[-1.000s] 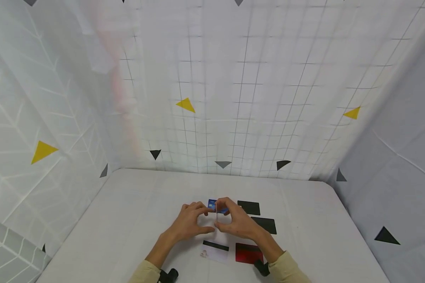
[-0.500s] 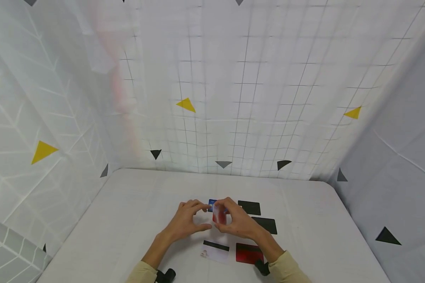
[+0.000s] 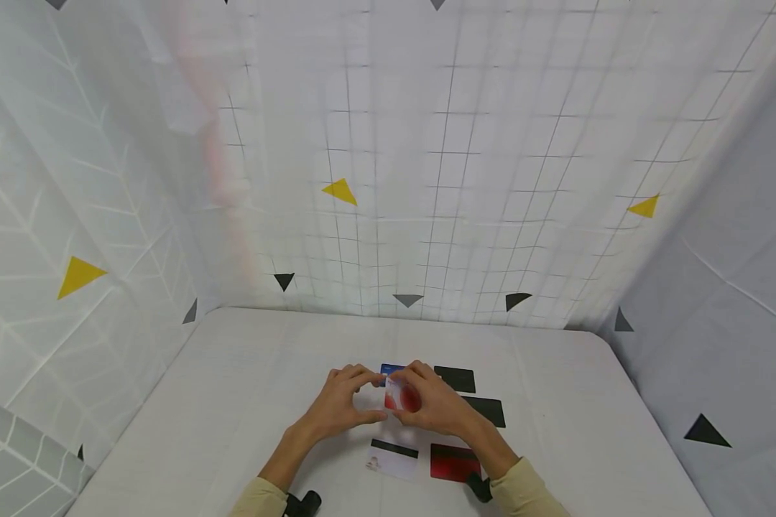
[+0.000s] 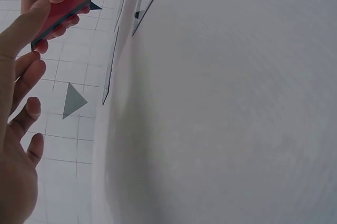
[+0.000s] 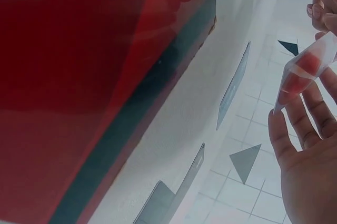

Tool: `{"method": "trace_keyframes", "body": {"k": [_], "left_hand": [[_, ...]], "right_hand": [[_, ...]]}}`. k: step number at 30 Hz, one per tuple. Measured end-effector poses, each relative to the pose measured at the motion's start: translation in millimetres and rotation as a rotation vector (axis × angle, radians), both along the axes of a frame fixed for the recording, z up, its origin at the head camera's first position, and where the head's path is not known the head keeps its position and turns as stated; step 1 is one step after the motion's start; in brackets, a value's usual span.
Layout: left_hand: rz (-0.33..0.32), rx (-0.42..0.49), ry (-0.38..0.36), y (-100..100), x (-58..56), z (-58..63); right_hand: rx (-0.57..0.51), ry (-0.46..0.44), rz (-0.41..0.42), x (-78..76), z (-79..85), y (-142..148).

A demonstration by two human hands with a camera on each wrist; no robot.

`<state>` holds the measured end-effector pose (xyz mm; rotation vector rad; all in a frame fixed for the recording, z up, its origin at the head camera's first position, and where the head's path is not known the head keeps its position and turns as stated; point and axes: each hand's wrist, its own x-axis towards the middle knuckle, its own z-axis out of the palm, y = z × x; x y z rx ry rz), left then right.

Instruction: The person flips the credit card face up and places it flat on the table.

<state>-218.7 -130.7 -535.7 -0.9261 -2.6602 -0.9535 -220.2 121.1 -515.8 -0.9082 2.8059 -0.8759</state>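
Over the bench (image 3: 265, 373), well in from its far edge, the red-and-white card (image 3: 401, 396), edge-on a second ago, is turned so its printed face is on view, pinched by the right hand (image 3: 436, 406); whether the left hand (image 3: 338, 406), fingertips at its edge, grips too, I cannot tell.

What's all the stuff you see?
table: 1, white, lower middle
held card: 1, red and white, over table
blue card: 1, blue, behind held card
black cards: 2, black, right of blue card
white card: 1, white, table's near side
red card: 1, red, right of white card
walls: 3, whitish, back and sides
yellow triangles: 3, yellow, walls
dark triangles: several, black/grey, walls
right hand: 1, bare, gripping held card
left hand: 1, bare, at card's edge
sleeves: 2, tan, forearms
wrist gear: 2, black, at wrists
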Motion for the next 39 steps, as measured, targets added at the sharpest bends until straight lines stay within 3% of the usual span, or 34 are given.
{"method": "trace_keyframes", "body": {"k": [18, 27, 39], "left_hand": [[-0.013, -0.031, 0.027, 0.5, -0.9, 0.6], [-0.004, -0.085, -0.023, 1.0, -1.0, 4.3], [0.041, -0.178, -0.086, 2.9, -5.4, -3.9]], "right_hand": [[0.052, 0.003, 0.028, 0.8, 0.8, -3.6], [0.098, -0.012, 0.040, 0.1, -1.1, -1.1], [0.163, -0.054, 0.016, -2.3, -9.0, 6.6]]}}
